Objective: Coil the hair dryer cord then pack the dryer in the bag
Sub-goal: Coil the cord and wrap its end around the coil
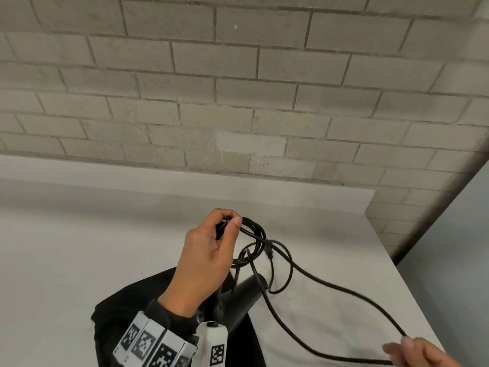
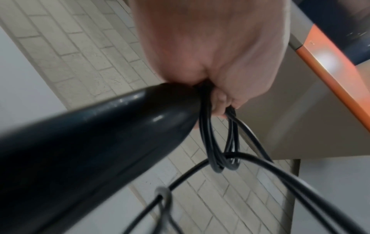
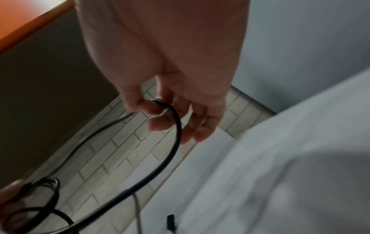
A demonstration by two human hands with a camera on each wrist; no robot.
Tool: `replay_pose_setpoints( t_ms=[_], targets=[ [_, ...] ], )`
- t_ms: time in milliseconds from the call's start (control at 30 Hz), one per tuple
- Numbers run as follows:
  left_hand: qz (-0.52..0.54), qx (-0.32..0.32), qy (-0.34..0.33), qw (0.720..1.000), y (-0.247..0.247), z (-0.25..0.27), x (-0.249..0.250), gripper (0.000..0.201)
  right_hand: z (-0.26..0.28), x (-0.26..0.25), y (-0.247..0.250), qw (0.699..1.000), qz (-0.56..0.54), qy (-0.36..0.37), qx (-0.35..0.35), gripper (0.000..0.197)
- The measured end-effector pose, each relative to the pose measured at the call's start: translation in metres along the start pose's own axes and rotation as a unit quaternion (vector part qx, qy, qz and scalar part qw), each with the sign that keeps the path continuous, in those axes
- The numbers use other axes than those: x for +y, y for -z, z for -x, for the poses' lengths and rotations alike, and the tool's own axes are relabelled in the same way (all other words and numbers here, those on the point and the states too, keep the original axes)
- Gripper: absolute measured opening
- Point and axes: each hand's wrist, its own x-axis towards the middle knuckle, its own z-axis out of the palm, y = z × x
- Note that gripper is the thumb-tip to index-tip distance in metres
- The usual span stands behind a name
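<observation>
Cord (image 1: 312,276) part-coiled: left hand (image 1: 209,258) grips several loops, right hand (image 1: 415,353) pinches the slack; dryer (image 1: 238,295) unpacked atop bag (image 1: 119,313).

Black cord (image 1: 312,276), black dryer (image 1: 238,298), black bag (image 1: 127,308); white table (image 1: 66,247); grey brick wall (image 1: 238,88).

The left hand (image 1: 209,258) holds a bunch of black cord (image 1: 312,276) loops above the white desk (image 1: 66,247). The right hand (image 1: 420,354) holds a long loop of it, though blurry. The black hair dryer (image 1: 238,298) lies on a black bag (image 1: 119,313).
</observation>
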Motion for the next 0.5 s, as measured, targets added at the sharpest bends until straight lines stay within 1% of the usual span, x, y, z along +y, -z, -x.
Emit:
replay_pose_setpoints(
  t_ms=[33,67,100,167,200,233,267,300,333,367,400,433,500],
  targets=[
    [-0.001,-0.001,-0.001,1.0,0.0,0.001,0.001,0.019,0.005,-0.009,0.005,1.0,0.025,-0.015,0.003,0.038],
    [-0.005,-0.001,-0.003,1.0,-0.001,0.001,0.001,0.019,0.008,-0.018,-0.008,0.999,0.022,-0.028,0.004,0.036],
    [-0.011,-0.001,-0.006,1.0,-0.001,0.002,0.002,0.018,0.012,-0.024,-0.022,0.999,-0.01,-0.024,0.044,0.035],
    [-0.028,0.0,-0.01,1.0,-0.002,0.003,0.003,0.017,0.022,-0.048,-0.051,0.992,-0.039,0.026,0.116,0.033],
    [-0.036,0.0,-0.012,0.999,-0.003,0.003,0.005,0.017,0.028,-0.064,-0.066,0.99,-0.038,0.058,0.126,0.027],
    [-0.04,0.0,-0.012,0.999,-0.003,0.003,0.005,0.018,0.037,-0.084,-0.084,0.988,-0.054,0.099,0.11,0.02],
    [-0.041,-0.001,-0.011,0.999,-0.003,0.003,0.006,0.018,0.047,-0.098,-0.098,0.987,-0.065,0.128,0.078,0.017],
    [-0.041,-0.002,-0.012,0.999,-0.002,0.003,0.006,0.018,0.053,-0.111,-0.112,0.99,-0.065,0.124,0.027,0.02],
    [-0.043,-0.003,-0.015,0.999,-0.002,0.003,0.007,0.018,0.057,-0.121,-0.125,0.992,-0.057,0.1,-0.05,0.026],
    [-0.047,-0.004,-0.019,0.999,-0.002,0.003,0.007,0.018,0.058,-0.124,-0.137,0.989,-0.023,0.071,-0.128,0.032],
    [-0.05,-0.005,-0.021,0.999,-0.002,0.004,0.007,0.019,0.058,-0.124,-0.148,0.978,0.014,0.056,-0.2,0.037],
    [-0.051,-0.008,-0.023,0.998,-0.003,0.004,0.008,0.019,0.057,-0.125,-0.156,0.966,0.027,0.041,-0.254,0.037],
    [-0.051,-0.011,-0.026,0.998,-0.003,0.005,0.009,0.019,0.054,-0.129,-0.166,0.951,0.004,0.012,-0.309,0.025]
  ],
)
